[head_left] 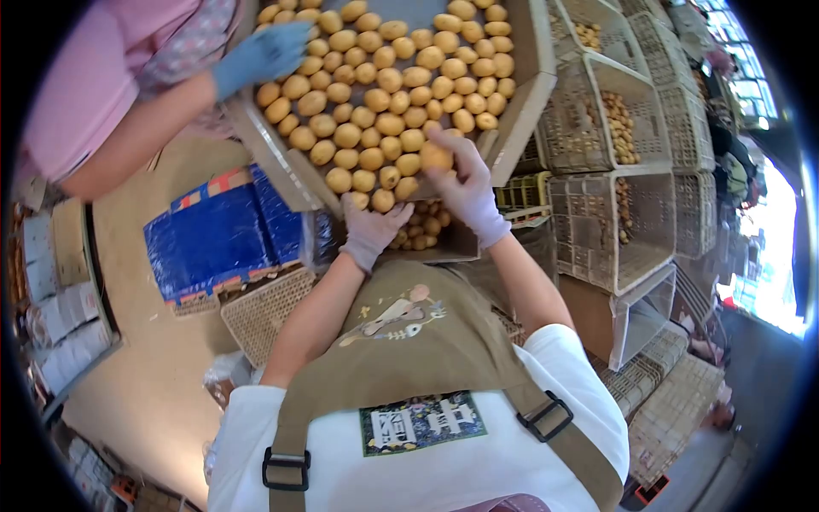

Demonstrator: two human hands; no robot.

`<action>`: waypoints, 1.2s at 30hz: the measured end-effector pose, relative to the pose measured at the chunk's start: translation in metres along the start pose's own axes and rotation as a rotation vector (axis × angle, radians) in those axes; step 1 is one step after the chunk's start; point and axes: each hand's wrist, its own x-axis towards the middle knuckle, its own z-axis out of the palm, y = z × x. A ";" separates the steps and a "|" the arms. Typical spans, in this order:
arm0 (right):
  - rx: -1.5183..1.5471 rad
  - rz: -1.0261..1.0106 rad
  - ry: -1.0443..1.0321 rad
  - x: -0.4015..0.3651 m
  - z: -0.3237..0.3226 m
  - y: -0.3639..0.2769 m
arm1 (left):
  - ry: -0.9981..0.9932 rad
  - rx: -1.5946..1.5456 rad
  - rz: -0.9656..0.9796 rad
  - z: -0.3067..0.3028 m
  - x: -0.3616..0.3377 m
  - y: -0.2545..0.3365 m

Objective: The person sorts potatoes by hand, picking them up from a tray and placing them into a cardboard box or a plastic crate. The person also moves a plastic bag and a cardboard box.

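Many round yellow-brown fruits or potatoes (390,124) lie spread on a wide tray with raised sides (525,111). My right hand (467,186), in a pale glove, holds one round piece (436,156) between thumb and fingers over the tray's near right part. At the tray's near edge is my left hand (372,230), gloved too, its fingers apart beside the nearest pieces; nothing shows in its grasp. Below the tray's edge, a box (452,248) with more of the same pieces sits close to my apron, partly hidden by my left hand.
A co-worker's blue-gloved hand (262,60) rests over the tray's far left side. Stacked plastic crates (580,209), some with the same pieces, stand on the right. Blue-wrapped boxes (213,235) and a woven crate (269,316) lie at the left on the floor (128,358).
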 end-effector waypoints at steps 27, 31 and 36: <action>-1.110 0.021 -0.423 0.007 0.021 0.080 | 0.421 0.159 0.165 0.045 -0.021 -0.002; -0.767 0.122 -0.368 0.023 0.008 0.072 | 0.430 0.067 0.071 0.042 -0.016 0.003; -1.168 0.260 -0.415 0.070 0.011 0.056 | 0.189 -0.007 -0.007 0.023 -0.005 -0.004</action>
